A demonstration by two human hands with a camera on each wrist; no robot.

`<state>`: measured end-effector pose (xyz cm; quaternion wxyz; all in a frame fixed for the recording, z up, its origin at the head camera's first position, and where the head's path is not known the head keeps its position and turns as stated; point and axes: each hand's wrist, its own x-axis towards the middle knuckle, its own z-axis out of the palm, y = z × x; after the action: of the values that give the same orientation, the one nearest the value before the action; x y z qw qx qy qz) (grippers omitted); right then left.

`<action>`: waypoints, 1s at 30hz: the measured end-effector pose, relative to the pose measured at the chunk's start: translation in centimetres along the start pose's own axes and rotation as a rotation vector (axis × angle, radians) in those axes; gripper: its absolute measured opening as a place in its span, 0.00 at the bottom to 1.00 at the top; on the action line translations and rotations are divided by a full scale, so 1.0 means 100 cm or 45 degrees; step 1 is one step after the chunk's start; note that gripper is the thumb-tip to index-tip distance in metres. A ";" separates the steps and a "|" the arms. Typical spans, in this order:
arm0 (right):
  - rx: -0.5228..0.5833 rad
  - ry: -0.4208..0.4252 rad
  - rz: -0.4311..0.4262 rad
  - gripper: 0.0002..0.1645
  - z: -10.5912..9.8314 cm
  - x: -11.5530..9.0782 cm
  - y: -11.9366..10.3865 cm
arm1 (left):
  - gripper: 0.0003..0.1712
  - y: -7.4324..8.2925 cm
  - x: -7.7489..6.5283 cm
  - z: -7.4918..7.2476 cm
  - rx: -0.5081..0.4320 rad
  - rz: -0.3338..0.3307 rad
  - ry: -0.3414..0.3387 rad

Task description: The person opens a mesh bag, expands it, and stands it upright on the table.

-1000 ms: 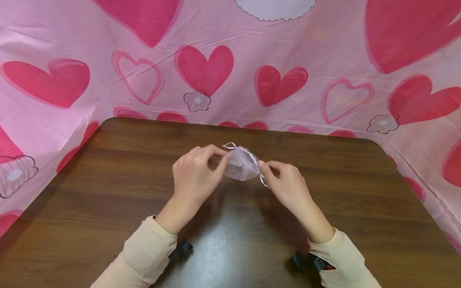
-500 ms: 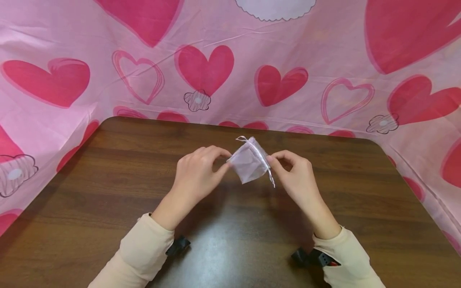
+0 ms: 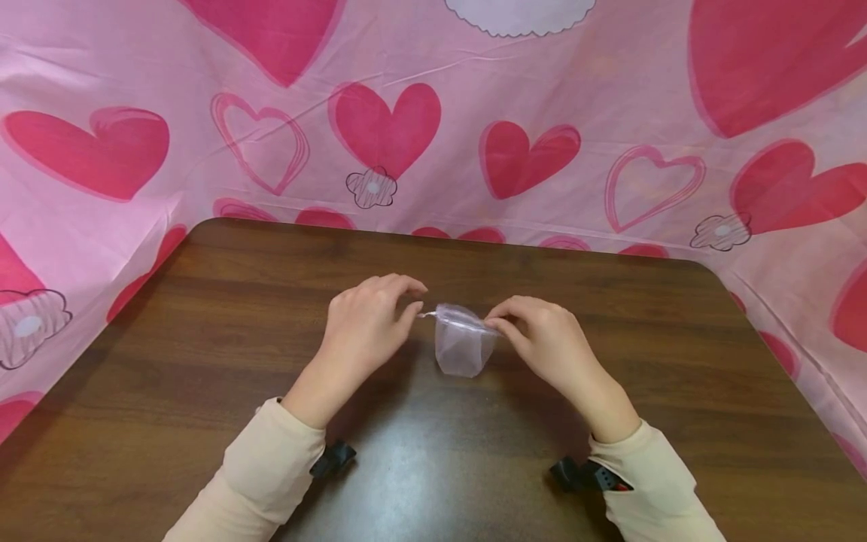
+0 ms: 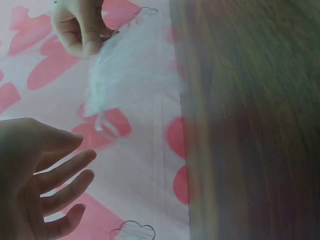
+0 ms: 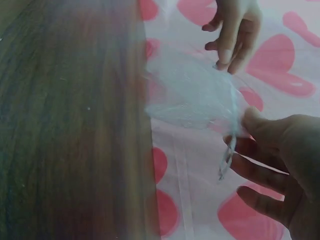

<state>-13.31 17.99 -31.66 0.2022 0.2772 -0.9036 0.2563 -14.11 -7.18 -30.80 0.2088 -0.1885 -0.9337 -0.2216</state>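
A small sheer lilac drawstring pouch hangs above the table, its rim up and its body drooping down. My right hand pinches the pouch's rim at the right side between thumb and forefinger. In the right wrist view, a white cord loop dangles below those fingertips. To the left, my left hand holds nothing; its thumb and fingers stand apart close to the other cord loop. The left wrist view shows that hand's fingers spread, with a gap to the pouch.
Under the hands is a dark brown wooden table with rounded far corners. A pink cloth printed with hearts hangs around its far side and both sides. Black devices sit at the cuffs of both beige sleeves.
The left hand has let go of the pouch's bottom corner. The pouch has turned so its rim faces up and its body hangs lower, while the right hand keeps hold at the rim.
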 end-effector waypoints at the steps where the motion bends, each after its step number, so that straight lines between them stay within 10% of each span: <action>1: 0.000 -0.023 -0.026 0.04 0.001 0.000 0.000 | 0.08 0.000 0.000 0.000 -0.014 -0.012 -0.023; 12: 0.023 -0.190 -0.114 0.06 0.003 -0.002 -0.001 | 0.07 0.004 -0.001 0.005 -0.129 -0.002 -0.320; 30: 0.032 -0.253 -0.074 0.06 0.001 -0.001 -0.011 | 0.02 0.013 -0.003 0.004 -0.065 0.115 -0.374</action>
<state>-12.57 17.19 -31.45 0.1155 0.3298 -0.9075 0.2330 -13.41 -6.01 -30.83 0.0748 -0.2660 -0.9388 -0.2055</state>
